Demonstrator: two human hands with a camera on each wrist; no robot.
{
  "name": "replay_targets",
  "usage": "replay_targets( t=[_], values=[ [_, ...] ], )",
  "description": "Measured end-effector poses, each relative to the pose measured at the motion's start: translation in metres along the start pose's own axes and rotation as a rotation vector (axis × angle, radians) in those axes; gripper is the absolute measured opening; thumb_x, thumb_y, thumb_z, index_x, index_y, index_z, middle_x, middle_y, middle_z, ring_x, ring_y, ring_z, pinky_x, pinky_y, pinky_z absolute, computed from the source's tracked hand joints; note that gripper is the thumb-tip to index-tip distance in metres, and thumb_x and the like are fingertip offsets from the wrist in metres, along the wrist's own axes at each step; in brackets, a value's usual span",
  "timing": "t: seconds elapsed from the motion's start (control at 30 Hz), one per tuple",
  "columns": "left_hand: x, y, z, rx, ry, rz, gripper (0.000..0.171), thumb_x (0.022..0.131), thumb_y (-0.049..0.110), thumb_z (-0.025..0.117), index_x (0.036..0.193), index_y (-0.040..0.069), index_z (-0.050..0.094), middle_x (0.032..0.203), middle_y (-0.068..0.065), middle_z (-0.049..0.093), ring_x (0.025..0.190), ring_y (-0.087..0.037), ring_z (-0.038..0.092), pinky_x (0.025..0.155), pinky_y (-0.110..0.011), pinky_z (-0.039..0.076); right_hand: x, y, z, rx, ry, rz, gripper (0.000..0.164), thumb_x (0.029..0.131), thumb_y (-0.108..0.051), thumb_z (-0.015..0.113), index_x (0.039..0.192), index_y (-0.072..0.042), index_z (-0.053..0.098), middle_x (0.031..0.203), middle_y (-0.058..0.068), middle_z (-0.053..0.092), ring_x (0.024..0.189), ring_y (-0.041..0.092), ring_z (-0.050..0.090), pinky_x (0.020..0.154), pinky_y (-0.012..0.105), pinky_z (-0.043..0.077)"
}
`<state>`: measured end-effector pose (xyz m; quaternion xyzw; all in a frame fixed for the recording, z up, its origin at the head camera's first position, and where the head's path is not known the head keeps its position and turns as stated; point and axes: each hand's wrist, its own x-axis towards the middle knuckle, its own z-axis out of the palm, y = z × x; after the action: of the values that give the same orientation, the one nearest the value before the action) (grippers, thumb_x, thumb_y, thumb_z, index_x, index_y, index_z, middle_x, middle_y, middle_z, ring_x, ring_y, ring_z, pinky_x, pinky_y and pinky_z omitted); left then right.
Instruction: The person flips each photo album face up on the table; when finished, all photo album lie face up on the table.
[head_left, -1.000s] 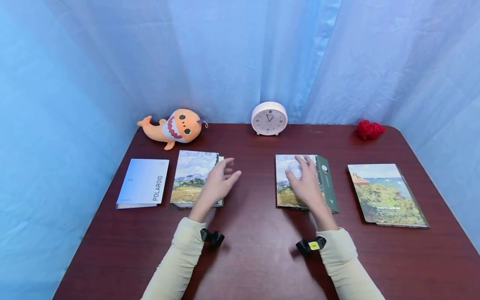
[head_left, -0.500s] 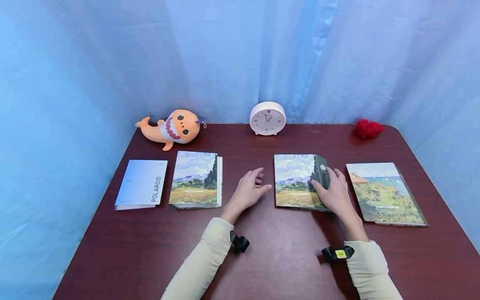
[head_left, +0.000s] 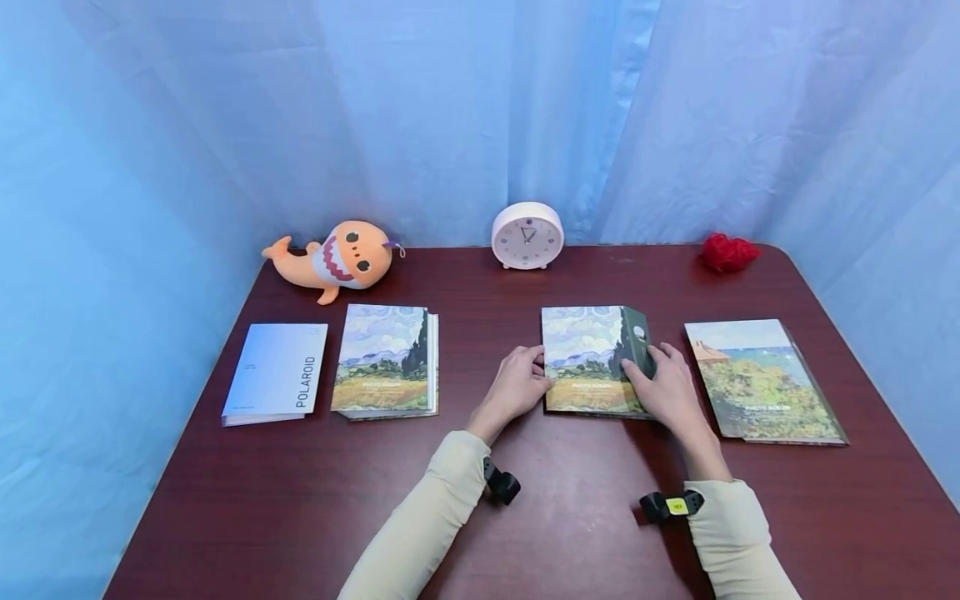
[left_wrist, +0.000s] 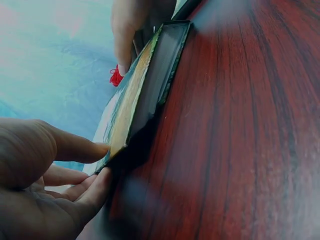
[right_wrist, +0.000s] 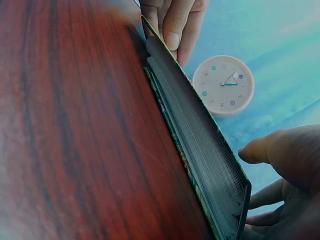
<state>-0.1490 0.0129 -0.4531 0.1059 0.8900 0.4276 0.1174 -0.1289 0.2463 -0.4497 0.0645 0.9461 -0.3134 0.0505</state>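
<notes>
A photo album (head_left: 588, 354) with a painted field-and-sky cover and a dark green spine lies in the middle right of the table in the head view. My left hand (head_left: 513, 387) pinches the left edge of its front cover, the thumb (left_wrist: 95, 150) above and the fingers below. At the spine side, my right hand (head_left: 667, 387) holds the album, its thumb on the cover and its fingers along the green spine. In the right wrist view the cover stands slightly lifted off the dark page block (right_wrist: 195, 135) at the left hand's side.
Another album with the same painting (head_left: 381, 358) and a blue-white Polaroid album (head_left: 276, 368) lie at left. A garden-painting album (head_left: 765, 379) lies at right. Along the back are an orange shark plush (head_left: 337, 258), a round clock (head_left: 527, 237) and a red crumpled bundle (head_left: 727, 252).
My left hand has moved right from the left painted album to the middle-right album's left edge. My right hand has shifted right from above the cover to its spine.
</notes>
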Motion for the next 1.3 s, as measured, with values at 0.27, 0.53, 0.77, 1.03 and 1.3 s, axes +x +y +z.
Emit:
replay_targets(
  t=[0.27, 0.53, 0.77, 1.03, 1.3],
  values=[
    [0.0, 0.002, -0.001, 0.04, 0.007, 0.014, 0.052, 0.085, 0.009, 0.069, 0.134, 0.002, 0.055, 0.112, -0.01, 0.059, 0.097, -0.014, 0.063, 0.082, -0.02, 0.05, 0.001, -0.003, 0.002, 0.047, 0.023, 0.014, 0.067, 0.099, -0.036, 0.045, 0.143, 0.012, 0.031, 0.15, 0.032, 0.022, 0.137, 0.049, 0.022, 0.11, 0.06, 0.023],
    [0.0, 0.004, 0.0, 0.069, -0.003, 0.046, 0.052, 0.084, 0.012, 0.071, 0.133, 0.001, 0.056, 0.113, -0.011, 0.059, 0.095, -0.015, 0.063, 0.078, -0.016, 0.049, -0.002, -0.007, 0.001, 0.207, 0.053, 0.078, 0.057, 0.1, -0.036, 0.043, 0.147, -0.003, 0.037, 0.147, 0.025, 0.037, 0.134, 0.043, 0.035, 0.105, 0.057, 0.033],
    [0.0, 0.003, -0.002, 0.086, -0.012, 0.043, 0.051, 0.086, 0.016, 0.07, 0.134, 0.004, 0.056, 0.117, -0.011, 0.059, 0.096, -0.015, 0.063, 0.078, -0.017, 0.048, -0.003, -0.009, -0.002, 0.398, 0.004, 0.11, 0.06, 0.099, -0.044, 0.045, 0.149, -0.013, 0.035, 0.151, 0.022, 0.033, 0.14, 0.039, 0.029, 0.109, 0.055, 0.031],
    [-0.001, 0.004, -0.002, 0.092, 0.002, 0.052, 0.024, 0.088, 0.024, 0.068, 0.091, 0.001, 0.064, 0.107, -0.009, 0.06, 0.088, -0.014, 0.059, 0.072, -0.02, 0.045, -0.007, -0.022, -0.012, 0.399, 0.026, 0.056, 0.066, 0.093, -0.057, 0.048, 0.148, -0.021, 0.039, 0.144, 0.018, 0.046, 0.131, 0.035, 0.043, 0.097, 0.048, 0.041],
    [-0.001, 0.009, 0.0, 0.088, 0.052, 0.098, 0.046, 0.09, 0.038, 0.065, 0.068, 0.006, 0.04, 0.069, 0.0, 0.038, 0.083, -0.014, 0.044, 0.069, -0.022, 0.032, -0.015, -0.044, -0.02, 0.293, 0.062, -0.045, 0.068, 0.092, -0.057, 0.05, 0.147, -0.017, 0.041, 0.136, 0.022, 0.053, 0.117, 0.036, 0.054, 0.083, 0.048, 0.049]
  ],
)
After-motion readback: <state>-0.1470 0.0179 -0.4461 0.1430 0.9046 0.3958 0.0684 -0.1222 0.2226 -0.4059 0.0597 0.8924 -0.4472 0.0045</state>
